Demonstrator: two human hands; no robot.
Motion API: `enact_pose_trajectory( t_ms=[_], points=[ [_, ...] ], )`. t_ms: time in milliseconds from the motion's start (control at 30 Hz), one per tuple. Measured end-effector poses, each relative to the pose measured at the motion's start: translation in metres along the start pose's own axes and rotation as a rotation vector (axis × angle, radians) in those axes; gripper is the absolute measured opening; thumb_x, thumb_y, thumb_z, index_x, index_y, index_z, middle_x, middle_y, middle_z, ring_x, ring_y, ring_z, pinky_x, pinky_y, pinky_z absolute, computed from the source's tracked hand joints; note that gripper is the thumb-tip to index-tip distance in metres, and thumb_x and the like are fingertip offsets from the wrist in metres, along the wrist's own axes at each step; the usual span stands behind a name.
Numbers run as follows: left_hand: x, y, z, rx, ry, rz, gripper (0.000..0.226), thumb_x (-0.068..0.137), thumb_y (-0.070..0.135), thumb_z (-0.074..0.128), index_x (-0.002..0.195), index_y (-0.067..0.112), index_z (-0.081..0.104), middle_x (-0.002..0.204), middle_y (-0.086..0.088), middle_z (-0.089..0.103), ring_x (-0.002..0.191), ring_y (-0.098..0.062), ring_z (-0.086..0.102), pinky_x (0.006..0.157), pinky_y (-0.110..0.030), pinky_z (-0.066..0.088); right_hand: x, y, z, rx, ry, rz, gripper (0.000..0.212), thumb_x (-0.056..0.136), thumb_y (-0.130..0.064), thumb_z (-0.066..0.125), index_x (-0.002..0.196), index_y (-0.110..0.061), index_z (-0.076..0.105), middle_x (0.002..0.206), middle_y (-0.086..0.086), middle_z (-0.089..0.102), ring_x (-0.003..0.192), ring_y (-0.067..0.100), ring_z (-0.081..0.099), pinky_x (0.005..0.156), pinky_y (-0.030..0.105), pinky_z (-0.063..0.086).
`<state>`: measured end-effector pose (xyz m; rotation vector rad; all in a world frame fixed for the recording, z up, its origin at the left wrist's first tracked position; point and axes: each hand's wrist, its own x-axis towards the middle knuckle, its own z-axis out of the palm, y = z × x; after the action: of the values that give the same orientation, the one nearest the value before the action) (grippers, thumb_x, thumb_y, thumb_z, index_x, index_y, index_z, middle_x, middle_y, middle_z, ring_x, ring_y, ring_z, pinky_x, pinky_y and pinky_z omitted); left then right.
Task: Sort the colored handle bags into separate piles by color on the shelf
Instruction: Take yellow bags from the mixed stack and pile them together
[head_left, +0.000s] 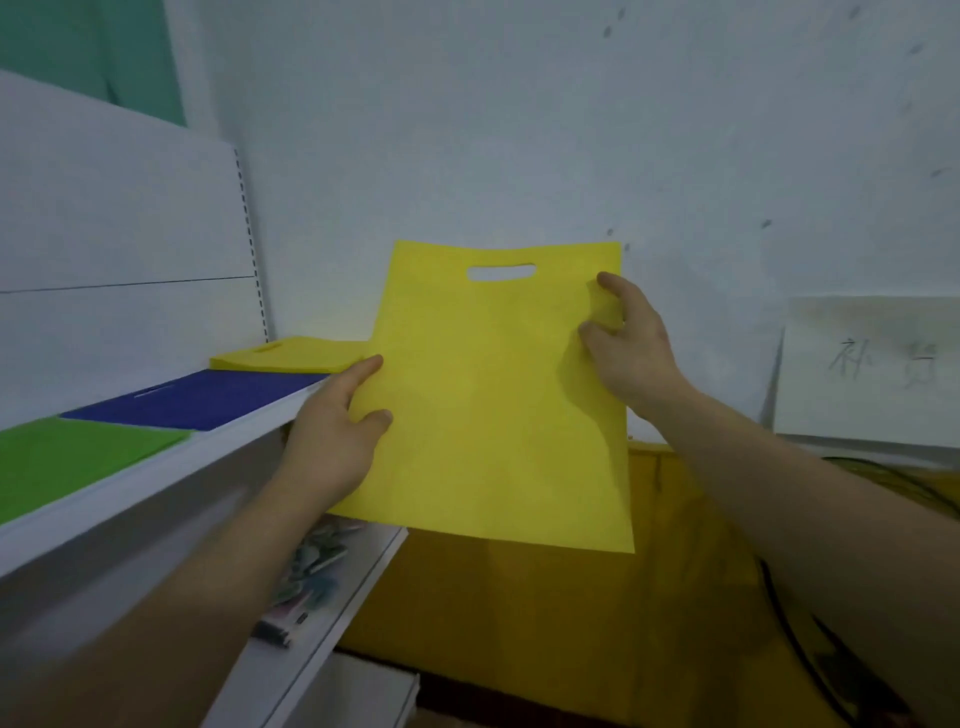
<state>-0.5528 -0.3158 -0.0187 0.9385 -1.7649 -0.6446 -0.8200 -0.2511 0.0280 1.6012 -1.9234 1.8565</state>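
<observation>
the left hand (337, 436) pinches the left edge of a yellow bag (493, 415), thumb on the front and fingers behind. the right hand (631, 343) grips the bag's right edge near the top corner, fingers curled over it. the bag hangs flat and upright in the air between the two hands, its handle slot at the top, just off the far end of the shelf (208, 447) and in front of the pale wall (519, 130).

on the shelf three piles lie in a row: a yellow pile (280, 356) at the far end by the wall, a blue pile (208, 397) just beside it in the middle, and a green pile (67, 457) at the near end. a lower shelf (363, 566) holds small blurred items. a white sheet with writing (872, 364) leans at the right.
</observation>
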Motion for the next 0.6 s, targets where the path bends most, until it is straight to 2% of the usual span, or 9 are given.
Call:
enact_pose_trajectory(
  t_ms=[167,333,600],
  points=[
    [0.05,-0.019,0.037,-0.082,-0.071,0.027,0.053,0.093,0.008,0.056,0.139,0.03,0.042,0.144,0.001,0.041,0.125,-0.017,0.044,0.098,-0.034,0.043,0.036,0.023,0.003,-0.052,0.071,0.015,0.055,0.094,-0.015,0.052,0.143,-0.03,0.035,0.145,-0.003,0.039,0.128,0.019,0.042,0.1,0.032,0.041],
    [0.114,-0.042,0.055,-0.125,-0.098,0.047,0.053,0.092,0.01,0.058,0.137,0.033,0.044,0.144,-0.001,0.042,0.13,-0.022,0.043,0.102,-0.045,0.043,0.084,0.039,0.027,-0.086,0.108,0.043,0.055,0.094,-0.014,0.052,0.144,-0.03,0.034,0.145,-0.002,0.039,0.126,0.02,0.043,0.1,0.033,0.043],
    [0.184,-0.08,0.085,-0.138,-0.136,0.045,0.053,0.091,0.01,0.059,0.135,0.036,0.045,0.143,-0.003,0.044,0.129,-0.021,0.044,0.102,-0.046,0.043,0.135,0.081,0.061,-0.098,0.146,0.094,0.055,0.094,-0.016,0.052,0.143,-0.032,0.034,0.143,-0.001,0.04,0.121,0.021,0.047,0.095,0.033,0.045]
  ],
)
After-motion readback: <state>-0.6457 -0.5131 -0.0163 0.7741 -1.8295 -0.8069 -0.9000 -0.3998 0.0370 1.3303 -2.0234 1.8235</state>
